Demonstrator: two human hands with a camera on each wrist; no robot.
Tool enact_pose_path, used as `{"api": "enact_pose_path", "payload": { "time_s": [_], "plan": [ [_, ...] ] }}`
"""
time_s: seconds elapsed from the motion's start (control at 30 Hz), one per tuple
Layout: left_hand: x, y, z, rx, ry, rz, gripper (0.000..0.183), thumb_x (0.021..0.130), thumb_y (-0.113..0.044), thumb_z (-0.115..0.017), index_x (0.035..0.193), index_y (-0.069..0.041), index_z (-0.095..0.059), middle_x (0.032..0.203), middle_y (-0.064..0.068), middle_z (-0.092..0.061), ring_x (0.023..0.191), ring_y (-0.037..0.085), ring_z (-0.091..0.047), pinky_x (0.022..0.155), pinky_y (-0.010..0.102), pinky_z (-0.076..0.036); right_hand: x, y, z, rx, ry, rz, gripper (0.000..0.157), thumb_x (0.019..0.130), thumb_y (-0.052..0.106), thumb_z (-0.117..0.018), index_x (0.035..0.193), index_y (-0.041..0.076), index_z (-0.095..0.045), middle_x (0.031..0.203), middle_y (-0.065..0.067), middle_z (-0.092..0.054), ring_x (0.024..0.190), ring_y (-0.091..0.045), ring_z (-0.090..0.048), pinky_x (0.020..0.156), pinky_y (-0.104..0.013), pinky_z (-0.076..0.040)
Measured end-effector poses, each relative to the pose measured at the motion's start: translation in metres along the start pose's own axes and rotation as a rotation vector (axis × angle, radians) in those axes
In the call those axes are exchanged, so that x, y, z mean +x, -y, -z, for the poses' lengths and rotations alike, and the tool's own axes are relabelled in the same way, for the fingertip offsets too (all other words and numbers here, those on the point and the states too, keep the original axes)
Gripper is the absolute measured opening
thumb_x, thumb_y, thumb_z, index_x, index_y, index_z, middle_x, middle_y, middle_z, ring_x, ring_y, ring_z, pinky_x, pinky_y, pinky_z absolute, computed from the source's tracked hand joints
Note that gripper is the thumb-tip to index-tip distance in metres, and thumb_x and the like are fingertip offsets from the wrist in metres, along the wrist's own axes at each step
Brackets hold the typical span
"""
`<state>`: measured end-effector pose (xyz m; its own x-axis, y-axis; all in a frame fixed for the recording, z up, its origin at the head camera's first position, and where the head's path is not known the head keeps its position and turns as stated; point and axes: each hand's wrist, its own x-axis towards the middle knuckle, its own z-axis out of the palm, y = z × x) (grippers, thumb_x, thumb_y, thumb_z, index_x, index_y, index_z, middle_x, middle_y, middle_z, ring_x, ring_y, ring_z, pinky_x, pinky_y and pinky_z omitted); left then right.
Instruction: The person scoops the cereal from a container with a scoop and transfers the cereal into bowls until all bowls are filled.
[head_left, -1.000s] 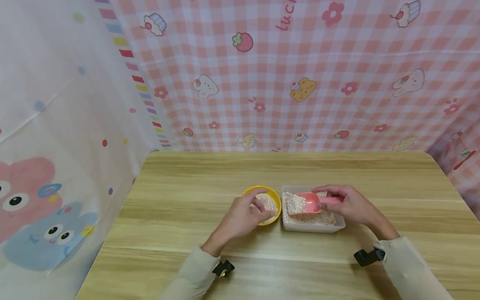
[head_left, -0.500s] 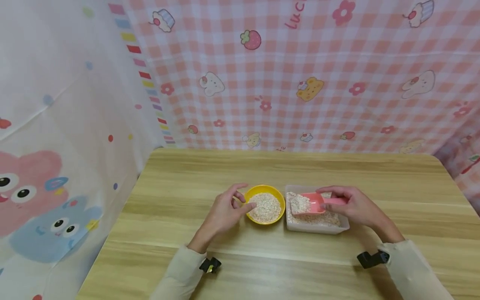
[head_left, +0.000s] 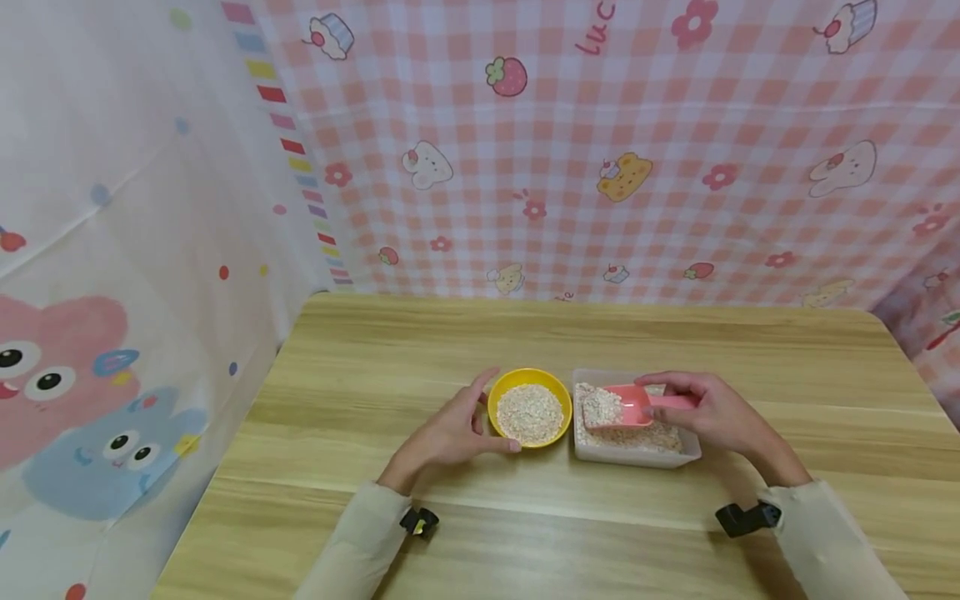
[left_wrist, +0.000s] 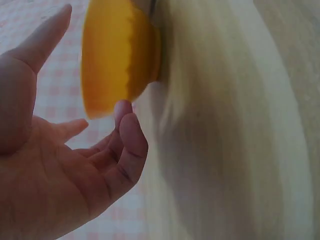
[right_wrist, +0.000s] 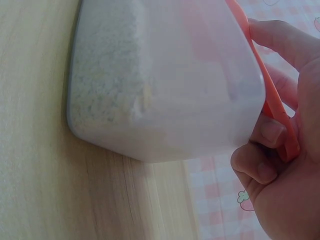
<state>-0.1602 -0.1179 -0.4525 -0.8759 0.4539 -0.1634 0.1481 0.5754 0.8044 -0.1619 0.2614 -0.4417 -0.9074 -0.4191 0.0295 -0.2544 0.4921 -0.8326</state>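
Note:
Spread around the left side of a yellow bowl [head_left: 531,374] is my left hand [head_left: 453,432], its thumb at the near rim and its fingers at the far left. In the left wrist view the bowl [left_wrist: 112,55] sits between the thumb and the loosely bent fingers. Pale oat flakes [head_left: 529,414] fill the bowl. My right hand [head_left: 712,414] grips the handle of a pink scoop [head_left: 636,403], which carries a heap of flakes over a translucent tub [head_left: 633,456]. The right wrist view shows the fingers curled at the scoop's handle [right_wrist: 274,97], beside the tub's wall [right_wrist: 200,110].
The bowl and the tub stand side by side on a wooden table [head_left: 562,533]. More flakes [head_left: 652,437] lie in the tub under the scoop. A pink checked cloth [head_left: 555,150] hangs behind the table, and a white printed cloth [head_left: 165,275] hangs at the left.
My left hand has drawn back from over the bowl to its left side, and its thumb has come down to the near rim. The right hand keeps the loaded scoop over the tub.

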Motion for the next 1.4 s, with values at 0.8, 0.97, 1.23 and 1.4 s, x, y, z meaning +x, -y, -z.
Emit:
{"api": "enact_pose_path", "payload": {
  "time_s": [0.8,0.97,1.23,1.4],
  "plan": [
    [0.013,0.009,-0.016,-0.08,0.062,0.012,0.114,0.077,-0.042,-0.085,0.16,-0.028,-0.008,0.158,0.016,-0.032,0.142,0.029,-0.036,0.118,0.049,-0.026,-0.002,0.002,0.002,-0.014,-0.028,-0.001,0.034,0.092,0.019,-0.072,0.124,0.01,-0.067,0.075,-0.002,-0.059,0.06,-0.007,-0.048,0.05,-0.025,-0.043],
    [0.014,0.01,-0.015,-0.08,0.069,0.031,0.115,0.076,-0.044,-0.085,0.16,-0.028,-0.008,0.156,0.018,-0.034,0.139,0.028,-0.039,0.117,0.048,-0.028,0.0,0.007,0.006,-0.021,-0.036,0.013,0.034,0.091,0.018,-0.073,0.124,0.01,-0.067,0.073,-0.001,-0.058,0.059,-0.007,-0.047,0.049,-0.025,-0.042],
    [0.013,0.01,-0.014,-0.059,0.065,0.052,0.116,0.073,-0.049,-0.086,0.159,-0.031,-0.01,0.155,0.017,-0.037,0.136,0.028,-0.042,0.115,0.05,-0.031,0.007,0.021,0.008,-0.022,-0.031,0.057,0.034,0.092,0.016,-0.072,0.125,0.01,-0.067,0.071,-0.001,-0.057,0.056,-0.008,-0.045,0.048,-0.025,-0.042],
    [0.013,0.01,-0.014,-0.049,0.066,0.055,0.117,0.073,-0.051,-0.085,0.159,-0.032,-0.01,0.156,0.017,-0.036,0.137,0.029,-0.041,0.115,0.051,-0.03,0.011,0.03,0.01,-0.052,-0.039,0.057,0.033,0.092,0.017,-0.072,0.125,0.012,-0.068,0.073,-0.001,-0.059,0.058,-0.009,-0.047,0.049,-0.025,-0.042]
  ]
}}
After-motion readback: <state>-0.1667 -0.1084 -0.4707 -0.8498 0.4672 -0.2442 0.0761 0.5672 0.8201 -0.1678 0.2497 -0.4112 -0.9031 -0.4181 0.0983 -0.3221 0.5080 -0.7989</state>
